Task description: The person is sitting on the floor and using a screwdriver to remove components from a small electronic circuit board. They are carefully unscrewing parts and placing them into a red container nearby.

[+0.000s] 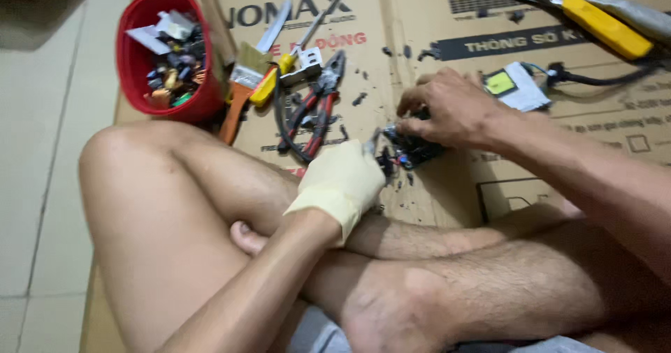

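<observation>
Left hand (342, 179), in a pale yellow glove, closed around a thin metal tool (372, 142); only the tip shows above the fist, tool type not discernible. Tip meets the small dark circuit board (409, 149). Right hand (447, 108), bare, fingers curled down and pressing on top of the same board, holding it against the cardboard sheet (419, 17) spread on the floor. Board lies near the middle of the sheet, just ahead of the person's crossed bare legs. Small black fragments scattered on the cardboard around the board.

Beyond the right hand, toward the sheet's far right: a white module with a yellow-green patch (514, 85), wired to a black cable (601, 79). Far right corner: a yellow-handled tool (604, 26).

Left of the board: red-handled pliers (318, 108), a yellow-handled screwdriver (279, 73), a paintbrush with orange handle (241, 87). At the sheet's far left edge: a red plastic bowl (133, 59) filled with mixed small parts.
</observation>
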